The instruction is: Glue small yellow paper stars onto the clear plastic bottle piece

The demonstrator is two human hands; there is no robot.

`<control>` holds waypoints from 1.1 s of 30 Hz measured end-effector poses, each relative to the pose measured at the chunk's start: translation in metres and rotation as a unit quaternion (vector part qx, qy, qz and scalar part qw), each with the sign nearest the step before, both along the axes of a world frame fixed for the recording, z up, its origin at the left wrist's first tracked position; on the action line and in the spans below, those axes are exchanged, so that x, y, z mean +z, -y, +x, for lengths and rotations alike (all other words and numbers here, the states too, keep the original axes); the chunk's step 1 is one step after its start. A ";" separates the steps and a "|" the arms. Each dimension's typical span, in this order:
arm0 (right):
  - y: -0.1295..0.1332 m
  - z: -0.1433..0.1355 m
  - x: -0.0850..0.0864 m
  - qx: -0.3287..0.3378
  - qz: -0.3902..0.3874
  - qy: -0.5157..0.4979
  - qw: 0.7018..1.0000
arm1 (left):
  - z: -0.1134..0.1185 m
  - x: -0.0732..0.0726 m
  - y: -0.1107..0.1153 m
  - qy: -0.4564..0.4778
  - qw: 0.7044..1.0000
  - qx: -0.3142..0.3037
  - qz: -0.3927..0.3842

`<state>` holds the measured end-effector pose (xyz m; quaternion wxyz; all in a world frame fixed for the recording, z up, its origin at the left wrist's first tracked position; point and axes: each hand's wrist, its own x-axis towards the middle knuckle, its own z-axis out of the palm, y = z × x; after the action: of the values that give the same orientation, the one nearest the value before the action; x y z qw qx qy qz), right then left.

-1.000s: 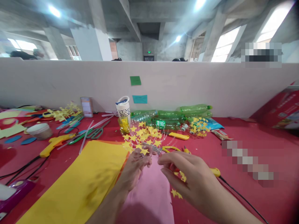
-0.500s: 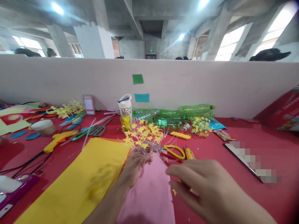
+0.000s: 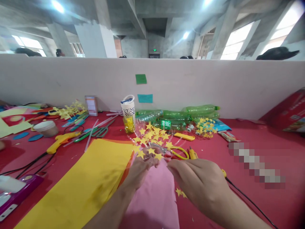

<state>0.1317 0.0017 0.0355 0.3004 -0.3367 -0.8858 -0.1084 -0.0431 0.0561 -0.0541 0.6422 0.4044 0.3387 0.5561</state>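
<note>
My left hand is closed round the base of a clear plastic piece whose spread strips carry yellow stars. It is above the narrow end of a pink sheet. Just right of it is my right hand, its fingers bent and drawn together, the fingertips mostly hidden from view; I cannot make out anything in them. A yellow sheet lies left, over an orange one. Yellow-handled scissors are partly hidden behind the star piece. Small loose stars lie beside the right hand.
Green bottles, a white patterned cup and a second star cluster stand near the white partition. At left are a yellow glue gun, a purple power strip and green scissors.
My right hand has moved slightly up and left, closer to my left hand, with its fingers closer together. The star piece has shifted slightly and tilted. A black cord now shows at right.
</note>
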 end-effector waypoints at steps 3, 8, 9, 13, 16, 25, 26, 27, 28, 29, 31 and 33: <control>0.000 -0.003 -0.003 -0.003 -0.023 -0.004 1.000 | 0.000 -0.001 0.000 -0.001 1.000 -0.004 0.002; 0.001 -0.013 0.001 0.006 -0.086 -0.099 0.991 | -0.002 0.002 -0.002 0.020 1.000 -0.010 0.012; 0.000 -0.014 0.002 0.013 -0.097 -0.123 0.988 | -0.002 0.003 -0.002 0.026 0.999 -0.011 0.014; -0.002 -0.014 0.004 0.028 -0.133 -0.174 0.975 | -0.001 0.005 0.000 0.039 0.999 -0.011 0.017; -0.003 -0.014 0.006 0.044 -0.165 -0.204 0.964 | -0.001 0.007 0.001 0.043 0.999 -0.004 0.013; 0.000 -0.018 0.002 0.077 -0.187 -0.262 0.944 | -0.004 0.005 0.000 0.064 0.998 -0.016 0.017; 0.000 -0.018 0.001 0.069 -0.197 -0.269 0.940 | -0.003 0.005 0.000 0.065 0.998 -0.015 0.016; 0.001 -0.018 0.000 0.062 -0.199 -0.273 0.939 | -0.003 0.005 0.000 0.066 0.998 -0.015 0.015; 0.001 -0.018 0.000 0.057 -0.195 -0.273 0.940 | -0.003 0.005 0.000 0.066 0.998 -0.017 0.014; 0.001 -0.018 0.000 0.054 -0.184 -0.271 0.943 | -0.003 0.005 0.000 0.064 0.998 -0.019 0.013; 0.001 -0.018 0.002 0.052 -0.157 -0.269 0.949 | -0.002 0.005 0.000 0.061 0.998 -0.023 0.012; 0.001 -0.018 0.004 0.056 -0.142 -0.272 0.950 | -0.001 0.006 0.001 0.060 0.998 -0.024 0.011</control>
<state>0.1136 0.0004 0.0390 0.4845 -0.3423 -0.7944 0.1307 -0.0445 0.0552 -0.0481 0.6702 0.3856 0.2830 0.5674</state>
